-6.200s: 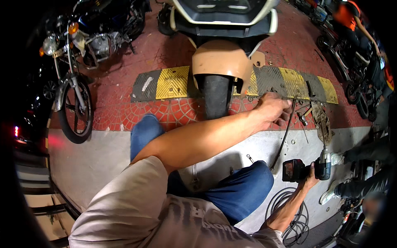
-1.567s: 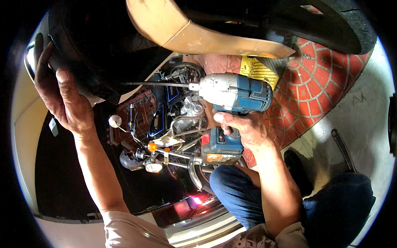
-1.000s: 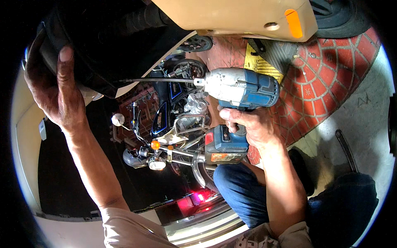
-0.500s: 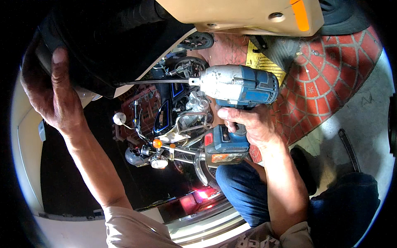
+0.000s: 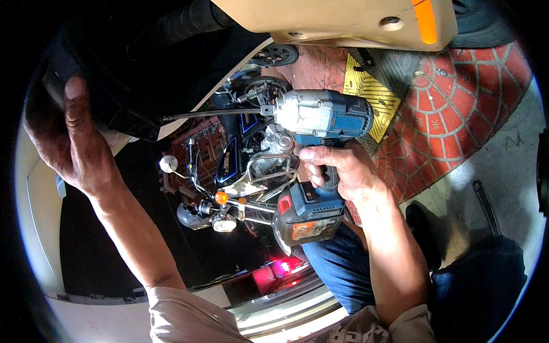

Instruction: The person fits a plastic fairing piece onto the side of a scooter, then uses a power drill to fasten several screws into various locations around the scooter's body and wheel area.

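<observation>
My right hand (image 5: 349, 171) is wrapped around the handle of a blue and silver cordless impact driver (image 5: 326, 117), with a battery (image 5: 309, 214) at its base. The forefinger lies by the trigger. From its nose a long thin bit (image 5: 211, 114) runs left, and its tip meets the lower corner of a black plastic part (image 5: 134, 123). At the left, my left hand (image 5: 80, 137) grips the outer edge of that black part, thumb on the near face and the other fingers in shadow behind it. What the tip engages is too dark to make out.
A tan body panel (image 5: 337, 23) with an orange reflector hangs overhead. Beyond my arms stands a parked motorcycle (image 5: 229, 160). Red patterned paving (image 5: 452, 108) and a yellow ribbed plate (image 5: 372, 100) lie to the right. A dark strap-like tool (image 5: 486, 206) rests on grey concrete.
The impact driver has shifted slightly left and tilted, its battery end dropping a little. The bit tip stays at the black part's corner. My left hand keeps its hold, and the view has shifted slightly.
</observation>
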Demonstrator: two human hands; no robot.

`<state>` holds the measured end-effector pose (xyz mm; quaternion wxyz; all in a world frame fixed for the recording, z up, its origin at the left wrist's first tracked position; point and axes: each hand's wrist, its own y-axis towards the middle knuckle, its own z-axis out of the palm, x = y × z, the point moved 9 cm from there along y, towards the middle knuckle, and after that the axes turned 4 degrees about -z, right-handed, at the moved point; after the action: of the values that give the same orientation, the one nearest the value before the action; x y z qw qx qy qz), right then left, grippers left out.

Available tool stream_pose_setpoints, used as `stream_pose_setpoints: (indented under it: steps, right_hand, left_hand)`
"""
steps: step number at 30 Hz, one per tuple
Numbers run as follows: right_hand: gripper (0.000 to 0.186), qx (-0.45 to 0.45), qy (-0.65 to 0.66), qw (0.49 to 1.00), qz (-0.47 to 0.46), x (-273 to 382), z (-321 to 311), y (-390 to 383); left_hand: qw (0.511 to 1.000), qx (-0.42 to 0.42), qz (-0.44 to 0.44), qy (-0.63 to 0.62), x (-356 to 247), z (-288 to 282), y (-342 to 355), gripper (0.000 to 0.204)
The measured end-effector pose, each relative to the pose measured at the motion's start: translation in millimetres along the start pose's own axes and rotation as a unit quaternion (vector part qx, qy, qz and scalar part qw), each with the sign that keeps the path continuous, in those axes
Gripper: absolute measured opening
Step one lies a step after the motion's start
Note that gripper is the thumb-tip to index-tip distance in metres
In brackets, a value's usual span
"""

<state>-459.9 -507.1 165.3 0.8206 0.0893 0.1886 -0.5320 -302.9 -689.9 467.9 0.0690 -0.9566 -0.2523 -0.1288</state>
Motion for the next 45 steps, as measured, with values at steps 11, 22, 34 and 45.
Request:
stream_pose_setpoints:
  steps: [11,22,34,45]
  right_hand:
    - [0.027,0.023,0.046,0.998,0.026,-25,-2,4]
    - [0.019,0.037,0.083,0.993,0.076,-31,1,9]
    - [0.050,-0.025,-0.178,0.968,0.175,-57,16,16]
    - [0.046,-0.022,-0.213,0.971,0.104,-35,12,33]
  left_hand:
    - [0.998,0.044,-0.023,0.037,16,-16,-4,0.027]
    - [0.998,0.032,-0.017,-0.059,22,-12,-5,0.020]
    - [0.998,0.017,-0.040,-0.044,17,-7,-6,0.024]
    - [0.993,-0.047,-0.063,-0.084,7,-2,-8,0.032]
